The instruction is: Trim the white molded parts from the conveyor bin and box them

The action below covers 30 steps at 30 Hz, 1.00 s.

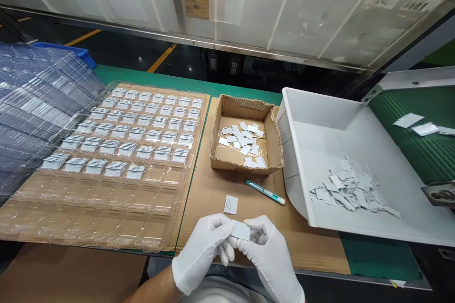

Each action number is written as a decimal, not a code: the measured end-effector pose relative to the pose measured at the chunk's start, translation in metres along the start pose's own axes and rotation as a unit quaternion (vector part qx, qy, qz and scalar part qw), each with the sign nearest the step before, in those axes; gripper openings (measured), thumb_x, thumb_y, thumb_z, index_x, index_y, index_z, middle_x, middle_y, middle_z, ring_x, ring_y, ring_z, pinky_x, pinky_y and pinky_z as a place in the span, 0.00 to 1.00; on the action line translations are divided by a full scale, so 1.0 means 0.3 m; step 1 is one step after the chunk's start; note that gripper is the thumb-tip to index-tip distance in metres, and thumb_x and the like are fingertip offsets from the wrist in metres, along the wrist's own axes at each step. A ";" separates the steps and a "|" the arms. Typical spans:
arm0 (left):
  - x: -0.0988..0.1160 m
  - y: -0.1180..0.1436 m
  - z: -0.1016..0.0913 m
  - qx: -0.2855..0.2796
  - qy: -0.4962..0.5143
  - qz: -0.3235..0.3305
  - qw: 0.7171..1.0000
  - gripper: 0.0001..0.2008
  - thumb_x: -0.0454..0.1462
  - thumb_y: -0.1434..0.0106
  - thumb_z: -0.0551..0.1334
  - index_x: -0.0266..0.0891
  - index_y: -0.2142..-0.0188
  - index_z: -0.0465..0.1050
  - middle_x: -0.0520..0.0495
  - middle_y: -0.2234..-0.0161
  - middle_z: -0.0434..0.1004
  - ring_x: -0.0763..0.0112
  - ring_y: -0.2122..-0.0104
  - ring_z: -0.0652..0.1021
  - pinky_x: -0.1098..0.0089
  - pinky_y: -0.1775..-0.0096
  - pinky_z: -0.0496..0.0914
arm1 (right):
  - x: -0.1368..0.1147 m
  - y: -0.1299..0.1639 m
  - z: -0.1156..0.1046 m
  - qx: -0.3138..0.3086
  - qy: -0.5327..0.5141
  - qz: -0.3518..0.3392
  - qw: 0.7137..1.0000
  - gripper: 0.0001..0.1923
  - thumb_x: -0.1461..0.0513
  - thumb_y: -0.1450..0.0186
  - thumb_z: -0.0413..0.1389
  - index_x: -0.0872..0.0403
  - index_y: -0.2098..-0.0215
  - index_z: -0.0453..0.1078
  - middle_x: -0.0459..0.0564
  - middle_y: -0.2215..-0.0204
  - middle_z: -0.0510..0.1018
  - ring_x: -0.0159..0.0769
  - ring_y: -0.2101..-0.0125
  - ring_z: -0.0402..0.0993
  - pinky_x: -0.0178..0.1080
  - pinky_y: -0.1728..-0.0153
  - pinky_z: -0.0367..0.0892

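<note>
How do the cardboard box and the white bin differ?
The cardboard box is brown, whereas the white bin is white. The cardboard box is smaller than the white bin. The cardboard box has ragged top edges; the white bin has a smooth rim. Both are open-topped and hold loose white pieces.

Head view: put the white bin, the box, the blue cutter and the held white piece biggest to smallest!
1. Bin
2. Box
3. Cutter and piece: unsure. The cutter looks longer but thinner; the piece is nearer the camera.
</note>
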<state>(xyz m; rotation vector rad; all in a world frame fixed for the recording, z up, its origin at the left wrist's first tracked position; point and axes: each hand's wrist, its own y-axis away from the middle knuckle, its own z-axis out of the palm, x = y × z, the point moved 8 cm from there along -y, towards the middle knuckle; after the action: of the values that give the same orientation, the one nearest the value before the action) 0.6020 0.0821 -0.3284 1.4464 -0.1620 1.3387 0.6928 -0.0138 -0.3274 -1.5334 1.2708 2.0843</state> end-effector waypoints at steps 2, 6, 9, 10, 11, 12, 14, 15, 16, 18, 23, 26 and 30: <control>-0.006 -0.002 -0.002 -0.002 -0.001 0.003 1.000 0.26 0.58 0.50 0.66 0.35 0.77 0.70 0.51 0.88 0.70 0.77 0.89 0.67 0.76 0.84 0.60 | 0.007 -0.003 0.001 -0.004 -0.001 0.007 1.000 0.21 0.59 0.58 0.72 0.55 0.71 0.69 0.45 0.75 0.77 0.36 0.72 0.72 0.36 0.70 0.67; -0.017 -0.008 -0.009 -0.005 -0.001 0.002 1.000 0.26 0.57 0.49 0.65 0.34 0.76 0.69 0.50 0.88 0.71 0.76 0.89 0.68 0.76 0.84 0.61 | 0.010 -0.005 0.005 -0.009 -0.010 0.019 1.000 0.21 0.59 0.59 0.72 0.55 0.70 0.70 0.44 0.76 0.77 0.35 0.73 0.72 0.36 0.70 0.67; -0.019 -0.008 -0.008 -0.008 0.004 0.000 1.000 0.26 0.57 0.50 0.65 0.34 0.77 0.69 0.49 0.88 0.71 0.76 0.89 0.68 0.76 0.84 0.61 | 0.005 -0.003 0.007 -0.008 -0.017 0.024 1.000 0.21 0.60 0.59 0.72 0.55 0.71 0.70 0.44 0.76 0.77 0.35 0.73 0.72 0.35 0.70 0.67; -0.020 -0.008 -0.006 -0.009 0.007 -0.003 1.000 0.26 0.57 0.50 0.65 0.35 0.77 0.69 0.50 0.88 0.71 0.76 0.89 0.68 0.76 0.84 0.60 | 0.004 -0.003 0.007 -0.006 -0.018 0.026 0.999 0.21 0.61 0.60 0.72 0.55 0.71 0.69 0.43 0.77 0.77 0.35 0.73 0.72 0.35 0.70 0.66; -0.022 -0.007 -0.004 -0.010 0.011 -0.007 1.000 0.26 0.58 0.50 0.66 0.35 0.77 0.69 0.50 0.88 0.70 0.76 0.89 0.67 0.76 0.85 0.59 | 0.004 -0.002 0.007 -0.005 -0.017 0.028 0.999 0.21 0.61 0.60 0.72 0.55 0.72 0.69 0.43 0.77 0.77 0.34 0.73 0.72 0.35 0.70 0.66; -0.024 -0.006 -0.001 -0.009 0.016 -0.011 1.000 0.26 0.58 0.51 0.66 0.35 0.77 0.68 0.50 0.89 0.70 0.77 0.90 0.66 0.77 0.85 0.58 | 0.004 -0.001 0.006 -0.005 -0.015 0.030 0.999 0.21 0.61 0.60 0.72 0.55 0.72 0.69 0.43 0.77 0.76 0.34 0.74 0.71 0.35 0.71 0.65; -0.027 -0.006 0.002 -0.005 0.026 -0.019 0.999 0.26 0.58 0.52 0.66 0.36 0.78 0.67 0.51 0.89 0.68 0.78 0.90 0.65 0.77 0.85 0.57 | 0.008 -0.001 0.003 -0.003 -0.010 0.034 0.999 0.21 0.62 0.61 0.72 0.55 0.72 0.69 0.42 0.78 0.76 0.33 0.74 0.70 0.34 0.71 0.64; -0.028 -0.006 0.004 -0.003 0.029 -0.022 0.999 0.26 0.58 0.52 0.67 0.36 0.79 0.67 0.52 0.90 0.68 0.78 0.90 0.65 0.78 0.85 0.56 | 0.011 -0.001 0.003 -0.003 -0.007 0.037 0.999 0.20 0.62 0.60 0.72 0.55 0.72 0.69 0.42 0.78 0.76 0.33 0.75 0.70 0.34 0.71 0.64; -0.028 -0.007 0.005 -0.002 0.030 -0.024 0.999 0.26 0.58 0.52 0.67 0.36 0.79 0.67 0.52 0.90 0.67 0.78 0.90 0.65 0.78 0.85 0.56 | 0.015 -0.002 0.003 -0.006 -0.006 0.038 0.999 0.20 0.62 0.60 0.71 0.55 0.72 0.69 0.42 0.78 0.76 0.32 0.75 0.70 0.34 0.71 0.64; -0.027 -0.009 0.006 0.000 0.028 -0.023 0.999 0.26 0.58 0.53 0.67 0.36 0.79 0.66 0.52 0.90 0.67 0.78 0.90 0.65 0.78 0.85 0.56 | 0.020 -0.004 0.002 -0.007 -0.005 0.036 0.999 0.20 0.62 0.59 0.71 0.55 0.72 0.69 0.42 0.77 0.76 0.32 0.74 0.70 0.34 0.71 0.64; -0.029 -0.015 0.009 -0.009 0.028 -0.017 0.999 0.26 0.57 0.52 0.67 0.36 0.79 0.67 0.51 0.89 0.68 0.77 0.90 0.65 0.77 0.85 0.57 | 0.031 -0.007 0.002 -0.011 -0.006 0.026 1.000 0.21 0.60 0.59 0.72 0.55 0.72 0.69 0.43 0.77 0.76 0.33 0.75 0.70 0.34 0.72 0.64; -0.033 -0.017 0.013 -0.020 0.032 -0.016 0.999 0.25 0.57 0.52 0.67 0.36 0.79 0.67 0.51 0.89 0.68 0.77 0.90 0.66 0.77 0.85 0.58 | 0.034 -0.006 0.001 -0.012 -0.016 0.026 0.999 0.22 0.60 0.60 0.73 0.54 0.72 0.68 0.42 0.77 0.76 0.32 0.75 0.70 0.34 0.72 0.64; -0.033 -0.014 0.020 -0.030 0.043 -0.010 0.999 0.24 0.55 0.52 0.67 0.36 0.79 0.67 0.51 0.89 0.68 0.77 0.90 0.66 0.76 0.86 0.57 | 0.033 -0.006 0.006 -0.022 -0.032 0.027 0.999 0.22 0.61 0.59 0.72 0.54 0.71 0.68 0.42 0.77 0.76 0.33 0.74 0.71 0.34 0.71 0.65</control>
<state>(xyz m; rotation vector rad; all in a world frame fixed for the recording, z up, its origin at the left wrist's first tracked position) 0.6052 0.0740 -0.3371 1.3351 -0.1313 1.3662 0.6888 -0.0140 -0.3367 -1.4535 1.2664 2.1908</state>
